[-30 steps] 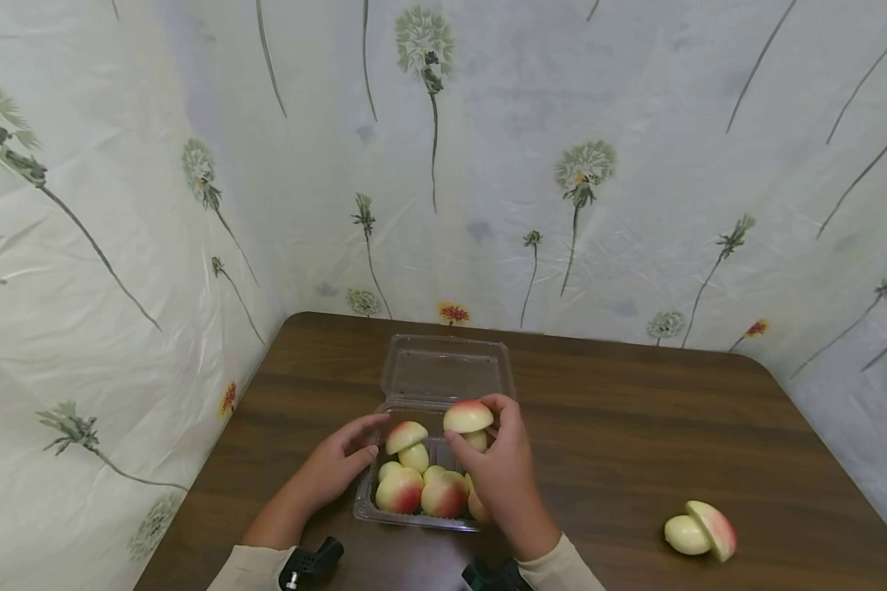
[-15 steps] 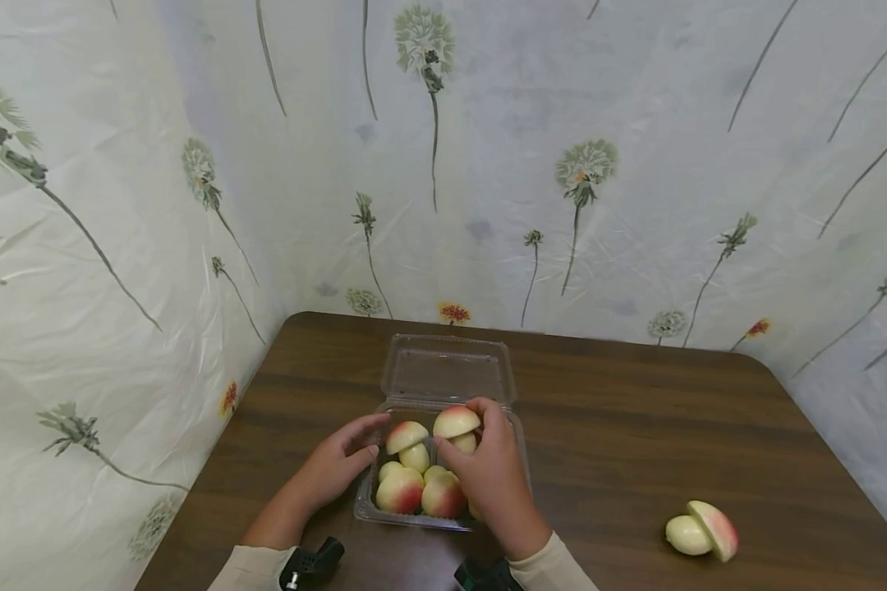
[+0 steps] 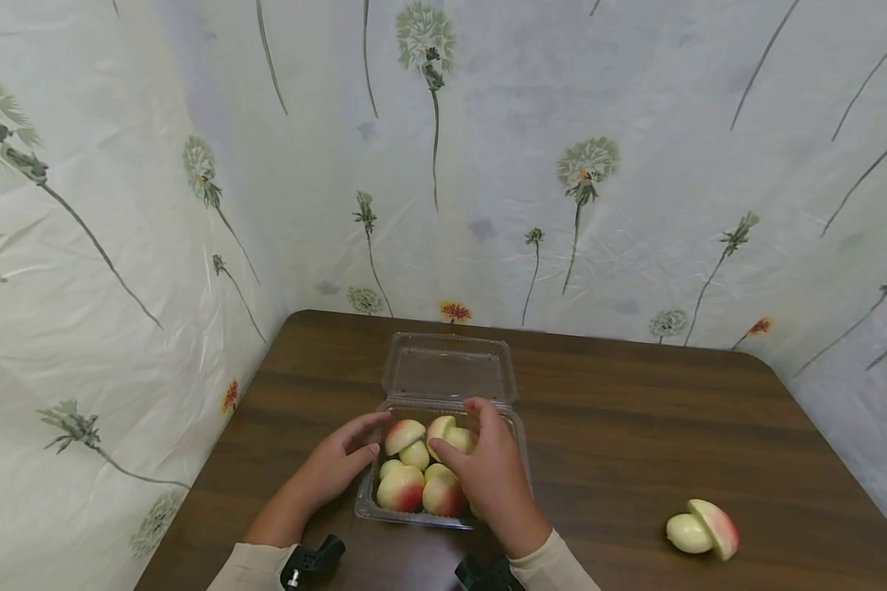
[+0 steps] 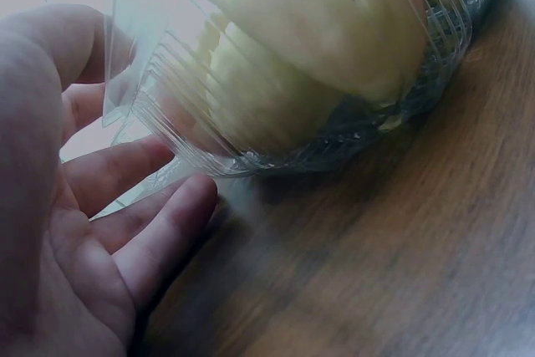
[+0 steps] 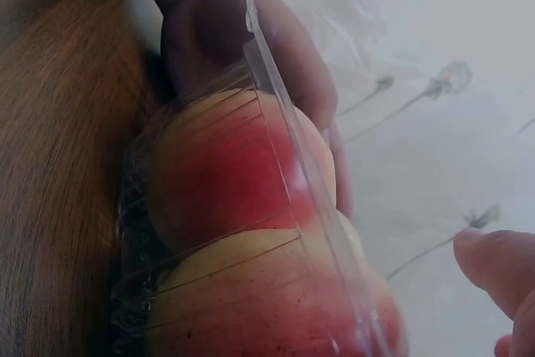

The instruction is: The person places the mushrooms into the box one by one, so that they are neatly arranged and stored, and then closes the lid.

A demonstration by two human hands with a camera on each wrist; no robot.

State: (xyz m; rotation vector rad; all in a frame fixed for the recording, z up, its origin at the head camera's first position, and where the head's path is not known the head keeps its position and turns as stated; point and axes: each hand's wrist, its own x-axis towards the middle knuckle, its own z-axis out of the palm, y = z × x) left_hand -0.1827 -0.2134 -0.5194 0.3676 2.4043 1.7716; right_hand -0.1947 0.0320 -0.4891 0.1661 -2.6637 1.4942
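Observation:
A clear plastic clamshell container stands on the brown table with its lid laid open behind it. It holds several toy mushrooms with cream stems and red-pink caps. My right hand grips one more mushroom and has it low inside the container's back half. My left hand rests with relaxed fingers against the container's left side. In the left wrist view the fingers lie beside the ribbed wall. The right wrist view shows red caps pressed behind the wall.
Another toy mushroom lies on its side on the table at the front right. Flower-printed sheeting walls in the table at the back and both sides.
My right hand has brought its mushroom down and slightly left, from above the rim into the container. My left hand has stayed against the container's side.

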